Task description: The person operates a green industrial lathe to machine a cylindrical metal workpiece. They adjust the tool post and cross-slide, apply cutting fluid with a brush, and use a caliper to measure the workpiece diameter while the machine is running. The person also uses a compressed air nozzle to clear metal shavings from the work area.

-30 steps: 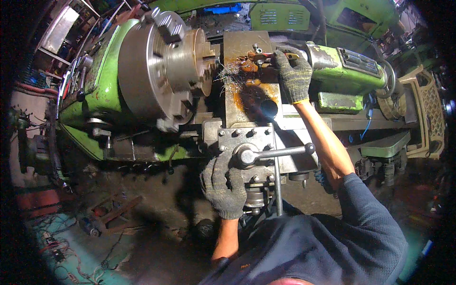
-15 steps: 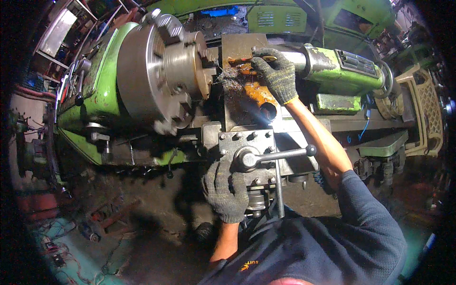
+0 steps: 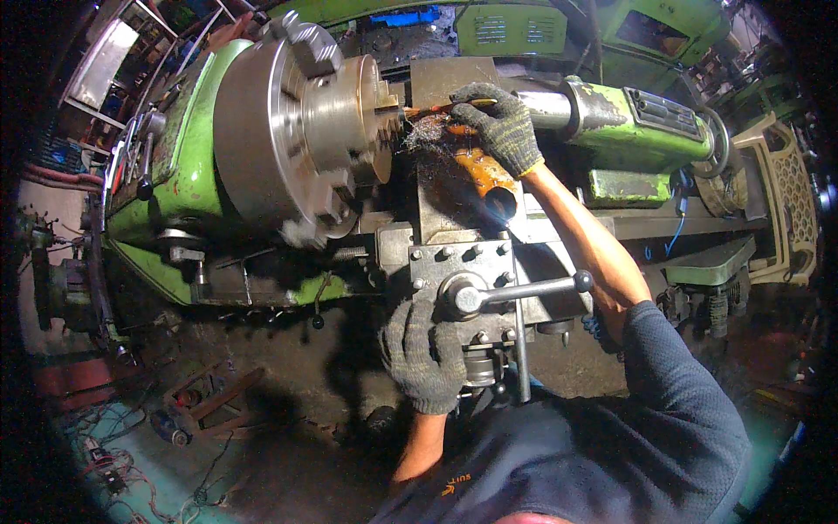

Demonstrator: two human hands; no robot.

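Nearest, the left hand, in a grey knit glove, is closed against the front of the carriage, gripping a control there that the glove hides; just beside it a steel crank juts to the right, ending in a dark ball knob. Below the lathe lies a dark, grimy floor, with a wooden frame and loose cables on a teal patch at lower left. Higher up, the carriage top is rusty and strewn with wiry swarf; an orange part sits on it. The right hand, gloved alike, is curled shut round a thin orange-and-yellow tool, whose tip points left and reaches the brass workpiece held in the big steel chuck. Behind the hand runs the green tailstock, bearing a dark rectangular plate with pale marks. The green headstock stands left of the chuck. Farthest back are more green machines, one with a pale oblong label, and a blue patch; a cream openwork chair stands at the right.
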